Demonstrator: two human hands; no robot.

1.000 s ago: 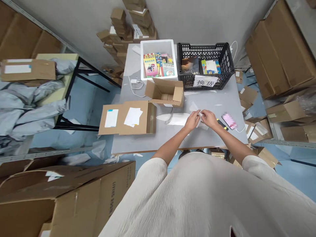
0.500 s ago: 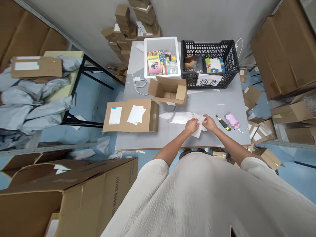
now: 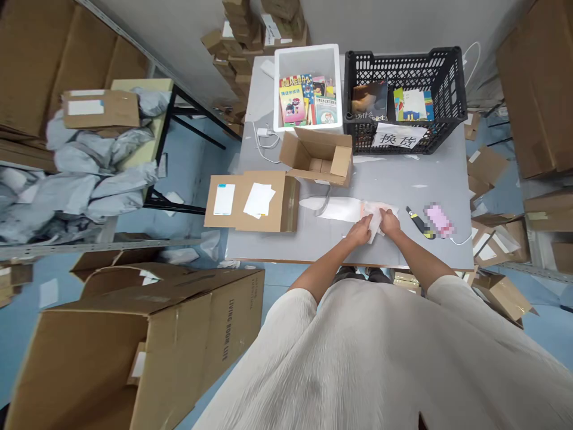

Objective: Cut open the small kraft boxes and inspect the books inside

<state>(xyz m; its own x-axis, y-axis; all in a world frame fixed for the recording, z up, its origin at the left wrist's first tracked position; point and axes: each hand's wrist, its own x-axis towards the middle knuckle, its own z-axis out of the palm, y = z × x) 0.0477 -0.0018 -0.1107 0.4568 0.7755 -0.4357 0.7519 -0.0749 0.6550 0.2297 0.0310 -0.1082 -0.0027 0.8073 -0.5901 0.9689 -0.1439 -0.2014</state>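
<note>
Near the table's front edge, my left hand (image 3: pixel 360 231) pinches the near left part of a thin, whitish crumpled sheet (image 3: pixel 372 222). Close by on the right, my right hand (image 3: pixel 389 221) is closed on the same sheet, fingertips on its upper part. A pale pinkish patch shows along its top; whether it is paper or plastic I cannot tell. A white strip (image 3: pixel 335 208) lies flat on the table to the left of the sheet. Beyond my right hand lie a black and yellow box cutter (image 3: pixel 419 223) and a pixelated pink object (image 3: pixel 439 220).
On the grey table (image 3: pixel 268 248) stand an open cardboard box (image 3: pixel 329 146), a closed carton (image 3: pixel 268 201) with white papers on it, a white foam box (image 3: pixel 330 55) of books and a black crate (image 3: pixel 447 128) of books. A large carton (image 3: pixel 201 334) stands at lower left.
The view has shifted, so the table appears further right. The sheet between my hands has been turned or spread, and its pinkish patch now shows. My right hand's fingers now point more inward.
</note>
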